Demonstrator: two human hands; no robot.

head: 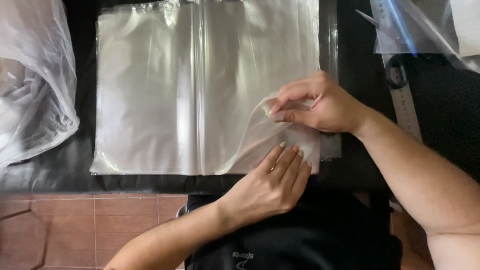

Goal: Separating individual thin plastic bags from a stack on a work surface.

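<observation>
— What do we have under our hands?

— A stack of clear plastic sheets (200,90) lying flat on the black table (360,90), right in front of us. Our right hand (320,102) pinches the lower right corner of the top sheet (250,135) between thumb and fingers and lifts it, so the film curls up off the pile.

— And our left hand (272,185)?

— It lies flat, fingers stretched together, pressing on the near right edge of the stack just below the lifted corner. It grips nothing.

— What else is around us?

— A crumpled clear bag (35,85) at the far left of the table, a metal ruler (405,95) to the right, and more clear film with a blue stripe (415,30) at the top right. Red floor tiles (90,225) show below the table edge.
</observation>
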